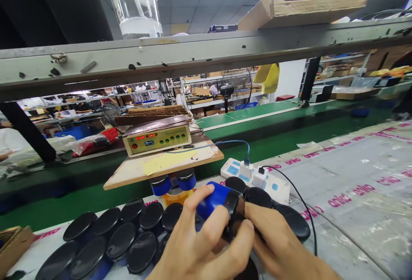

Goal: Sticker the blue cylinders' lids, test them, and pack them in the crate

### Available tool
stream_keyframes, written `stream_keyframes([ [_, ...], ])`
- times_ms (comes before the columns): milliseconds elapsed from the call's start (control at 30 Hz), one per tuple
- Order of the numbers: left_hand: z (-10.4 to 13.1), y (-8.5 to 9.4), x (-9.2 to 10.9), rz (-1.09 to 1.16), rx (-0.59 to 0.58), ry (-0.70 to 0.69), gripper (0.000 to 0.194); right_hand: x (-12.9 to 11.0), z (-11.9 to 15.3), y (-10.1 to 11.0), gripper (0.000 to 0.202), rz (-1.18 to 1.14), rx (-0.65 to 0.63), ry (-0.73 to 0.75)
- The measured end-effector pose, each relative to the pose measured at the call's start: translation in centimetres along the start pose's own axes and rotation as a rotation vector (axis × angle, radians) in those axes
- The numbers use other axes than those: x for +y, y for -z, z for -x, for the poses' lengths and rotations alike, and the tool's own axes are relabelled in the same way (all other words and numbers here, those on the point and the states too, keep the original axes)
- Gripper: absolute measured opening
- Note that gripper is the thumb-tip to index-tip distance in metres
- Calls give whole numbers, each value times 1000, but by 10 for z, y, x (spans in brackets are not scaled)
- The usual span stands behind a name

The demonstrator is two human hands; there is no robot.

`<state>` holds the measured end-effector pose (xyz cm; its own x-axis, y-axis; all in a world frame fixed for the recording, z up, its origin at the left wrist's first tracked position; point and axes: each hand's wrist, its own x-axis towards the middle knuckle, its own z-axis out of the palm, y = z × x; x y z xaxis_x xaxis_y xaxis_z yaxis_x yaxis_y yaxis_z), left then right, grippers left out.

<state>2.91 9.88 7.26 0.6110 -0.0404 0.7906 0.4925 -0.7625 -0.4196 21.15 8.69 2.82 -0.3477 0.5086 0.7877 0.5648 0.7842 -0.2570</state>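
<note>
A blue cylinder with a black end (215, 199) is tilted between my two hands, above the table's near part. My left hand (206, 237) wraps its fingers round the blue body from the left. At the black end, my right hand (277, 233) has its fingers closed against the cylinder; its fingertips are partly hidden. Several similar blue cylinders with black tops (89, 257) stand in rows to the left. More black tops (258, 197) show just behind and right of my hands.
A white power strip (273, 188) with plugs and cables lies behind my right hand. A yellow control box (157, 140) rests on a wooden board (128, 170). Beyond runs a green conveyor (244, 117); a metal shelf beam (193, 52) crosses above. Plastic sheeting covers the right-hand table (360, 211).
</note>
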Motion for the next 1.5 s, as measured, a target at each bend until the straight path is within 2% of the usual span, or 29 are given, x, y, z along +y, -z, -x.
stream_keyframes([
  [67, 2, 3, 0, 42, -26, 59, 32, 2, 0, 2, 15, 26, -1, 10],
  [133, 6, 5, 2, 113, -106, 168, 38, 4, -1, 3, 14, 35, -17, 45],
  [200, 10, 4, 2, 189, -272, 278, 59, 5, -3, 5, 19, 50, -85, 103],
  [267, 13, 2, -1, 259, -450, 330, 82, 2, -4, 9, 25, 116, -175, 161],
  [300, 14, 1, -5, 276, -493, 347, 86, 0, -3, 15, 25, 170, -194, 177],
  [333, 14, 1, -8, 267, -484, 376, 86, -1, -1, 22, 23, 233, -176, 184],
  [367, 14, 0, -11, 235, -429, 428, 82, -1, 2, 33, 20, 302, -118, 174],
  [433, 11, 1, -15, 162, -292, 585, 72, 4, 10, 60, 16, 476, 100, 70],
  [467, 9, 0, -12, 171, -267, 650, 70, 10, 15, 76, 17, 574, 237, -60],
  [500, 7, -1, -7, 228, -290, 682, 70, 20, 19, 93, 20, 667, 362, -244],
  [533, 5, -5, 3, 320, -365, 671, 74, 32, 22, 108, 24, 747, 473, -485],
  [567, 4, -11, 16, 426, -469, 626, 79, 46, 23, 123, 27, 761, 525, -728],
  [600, 3, -19, 32, 525, -580, 539, 87, 61, 23, 136, 30, 748, 502, -922],
  [633, 2, -29, 50, 574, -671, 449, 93, 76, 22, 146, 31, 738, 466, -1023],
  [700, 0, -53, 84, 586, -692, 292, 88, 104, 20, 160, 36, 724, 389, -1115],
  [733, -1, -65, 97, 606, -663, 170, 79, 116, 20, 165, 39, 728, 361, -1133],
  [800, -5, -86, 116, 568, -616, 44, 62, 135, 22, 169, 45, 728, 290, -1189],
  [900, -13, -96, 122, 413, -570, 26, 53, 152, 30, 169, 50, 725, 125, -1268],
  [1000, -14, -80, 104, 335, -542, 74, 52, 156, 34, 168, 64, 766, 19, -1265],
  [1067, -7, -62, 81, 312, -589, 159, 46, 148, 28, 162, 66, 758, -49, -1178],
  [1133, 8, -48, 52, 213, -717, 319, 38, 128, 16, 147, 57, 677, -161, -1031],
  [1200, 30, -41, 25, 77, -838, 461, 42, 97, 0, 118, 46, 559, -305, -833],
  [1267, 52, -41, 6, 30, -902, 505, 52, 64, -14, 76, 41, 458, -489, -578],
  [1333, 68, -43, -1, 32, -939, 506, 55, 36, -21, 31, 38, 436, -594, -411],
  [1400, 75, -45, -1, 24, -960, 520, 53, 19, -21, -8, 39, 507, -627, -332],
  [1500, 74, -46, 3, 6, -966, 568, 51, 14, -12, -39, 30, 599, -656, -251],
])
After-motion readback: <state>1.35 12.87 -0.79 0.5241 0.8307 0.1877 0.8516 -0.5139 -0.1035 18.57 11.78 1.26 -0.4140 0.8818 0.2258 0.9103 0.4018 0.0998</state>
